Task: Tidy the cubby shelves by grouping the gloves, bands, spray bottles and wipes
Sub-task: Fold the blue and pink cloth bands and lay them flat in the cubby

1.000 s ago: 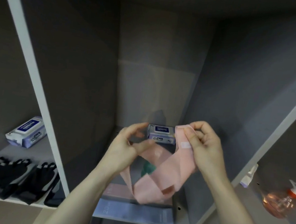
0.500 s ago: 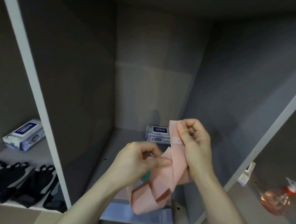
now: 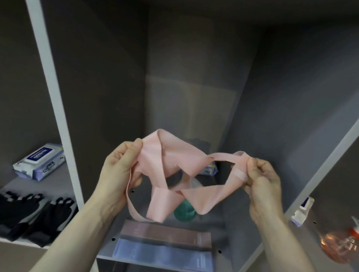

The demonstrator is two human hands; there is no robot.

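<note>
- Up in front of the middle cubby, the left hand (image 3: 120,169) grips one end of a pink band (image 3: 170,179), thumb and curled fingers closed on the fabric.
- The right hand (image 3: 261,184) pinches the other end of the same band between thumb and fingertips, near a paler patch on the strip.
- Between the two hands the pink band hangs twisted and looped, held in the air above the middle shelf (image 3: 226,238) and touching nothing else.
- Just behind and below the loops, a green bottle (image 3: 184,211) stands on the middle shelf, mostly hidden by the band.
- At the front edge of that shelf lie two flat bands side by side: a mauve band (image 3: 164,235) farther in and a blue band (image 3: 162,256) at the very edge.
- At the back of the middle shelf a wipes pack (image 3: 209,171) peeks out from behind the pink band.
- On the left shelf (image 3: 42,188), a second wipes pack (image 3: 39,161) sits toward the back, and black gloves (image 3: 19,214) lie in a row along the front edge.
- On the right shelf (image 3: 324,268), a small white item (image 3: 302,212) stands near the divider; what it is cannot be told. A pink spray bottle (image 3: 340,242) with an orange collar lies on its side farther right.
</note>
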